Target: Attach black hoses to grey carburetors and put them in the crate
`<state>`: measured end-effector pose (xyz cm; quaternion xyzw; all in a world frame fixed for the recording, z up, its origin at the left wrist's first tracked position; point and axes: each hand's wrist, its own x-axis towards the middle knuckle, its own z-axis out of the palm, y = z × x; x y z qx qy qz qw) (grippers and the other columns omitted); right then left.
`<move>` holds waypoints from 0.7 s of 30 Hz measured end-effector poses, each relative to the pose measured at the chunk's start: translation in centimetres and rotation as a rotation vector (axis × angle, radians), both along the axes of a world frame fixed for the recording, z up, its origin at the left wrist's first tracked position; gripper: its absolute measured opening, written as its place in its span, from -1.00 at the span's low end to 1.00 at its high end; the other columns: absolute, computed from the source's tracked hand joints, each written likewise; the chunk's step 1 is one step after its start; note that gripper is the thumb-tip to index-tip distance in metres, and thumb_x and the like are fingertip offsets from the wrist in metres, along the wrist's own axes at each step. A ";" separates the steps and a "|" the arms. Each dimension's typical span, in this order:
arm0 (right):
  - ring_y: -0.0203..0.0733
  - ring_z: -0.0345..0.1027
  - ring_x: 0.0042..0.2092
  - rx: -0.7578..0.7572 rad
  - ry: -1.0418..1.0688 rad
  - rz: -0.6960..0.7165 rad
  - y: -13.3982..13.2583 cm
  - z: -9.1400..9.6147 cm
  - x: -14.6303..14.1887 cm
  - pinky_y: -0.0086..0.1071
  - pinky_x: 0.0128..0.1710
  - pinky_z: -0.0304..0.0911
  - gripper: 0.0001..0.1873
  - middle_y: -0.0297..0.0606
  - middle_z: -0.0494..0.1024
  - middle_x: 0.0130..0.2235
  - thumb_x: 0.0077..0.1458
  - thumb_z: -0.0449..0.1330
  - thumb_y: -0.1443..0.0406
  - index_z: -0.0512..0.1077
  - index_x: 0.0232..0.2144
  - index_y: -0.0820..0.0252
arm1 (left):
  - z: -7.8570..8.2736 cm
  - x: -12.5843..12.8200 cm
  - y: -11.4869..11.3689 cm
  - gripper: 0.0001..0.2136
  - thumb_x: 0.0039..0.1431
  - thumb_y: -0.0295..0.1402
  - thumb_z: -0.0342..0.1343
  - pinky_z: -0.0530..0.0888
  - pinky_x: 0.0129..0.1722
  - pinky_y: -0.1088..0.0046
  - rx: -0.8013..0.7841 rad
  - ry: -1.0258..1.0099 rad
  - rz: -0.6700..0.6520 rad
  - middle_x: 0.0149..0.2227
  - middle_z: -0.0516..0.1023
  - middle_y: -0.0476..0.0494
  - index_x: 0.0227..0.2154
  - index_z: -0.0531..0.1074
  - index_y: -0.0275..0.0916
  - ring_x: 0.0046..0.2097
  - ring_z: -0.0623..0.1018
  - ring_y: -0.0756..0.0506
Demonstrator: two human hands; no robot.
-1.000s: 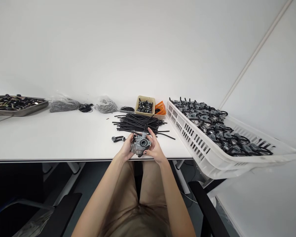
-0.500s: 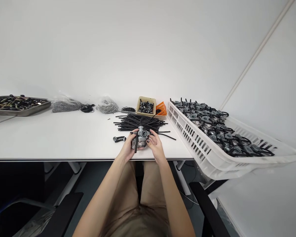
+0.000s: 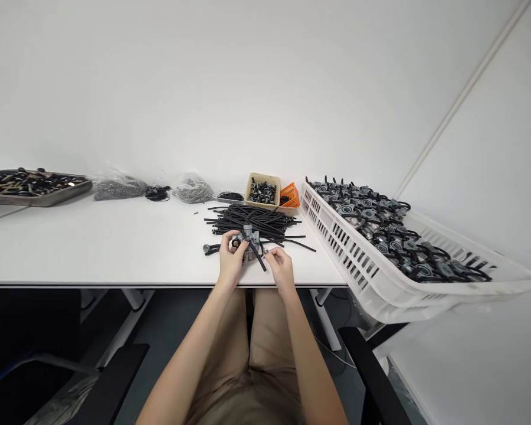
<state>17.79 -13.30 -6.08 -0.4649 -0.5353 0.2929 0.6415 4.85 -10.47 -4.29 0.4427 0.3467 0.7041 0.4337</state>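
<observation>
A grey metal carburetor [image 3: 252, 238] with black rubber hoses stands over the front of the table. My left hand [image 3: 230, 255] grips its left side, thumb and fingers around the body. One black hose [image 3: 258, 256] hangs down slantwise across its front. At the carburetor's right side my right hand [image 3: 281, 264] is closed in a pinch near a small part; what the fingertips hold is too small to make out. Left of the carburetor lies a short black hose piece with a round metal-looking end [image 3: 206, 249], partly hidden behind my left hand.
Behind the carburetor lies a pile of black hoses [image 3: 230, 219]. Beyond are a cream bin [image 3: 278, 184] of small fittings, an orange basket [image 3: 294, 192] and plastic bags [image 3: 193, 190]. A white crate [image 3: 358, 265] of carburetors stands right, a metal tray [image 3: 48, 200] far left.
The carburetor has been turned in my left hand, so its round bore no longer faces me and the hose slants right. My right hand has moved from its body to a pinch beside it.
</observation>
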 end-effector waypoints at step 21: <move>-0.38 -0.06 -0.58 -0.125 0.009 0.191 0.2 0.2 0.3 -0.43 -0.53 -0.09 -0.80 -0.55 0.10 -0.66 -0.12 0.26 0.19 0.47 -0.42 0.19 | -0.8 0.0 0.5 -0.69 -0.05 -0.36 0.26 0.34 -0.44 0.61 0.018 0.061 0.043 -0.20 0.42 0.02 -0.20 0.36 -0.13 -0.42 0.37 0.07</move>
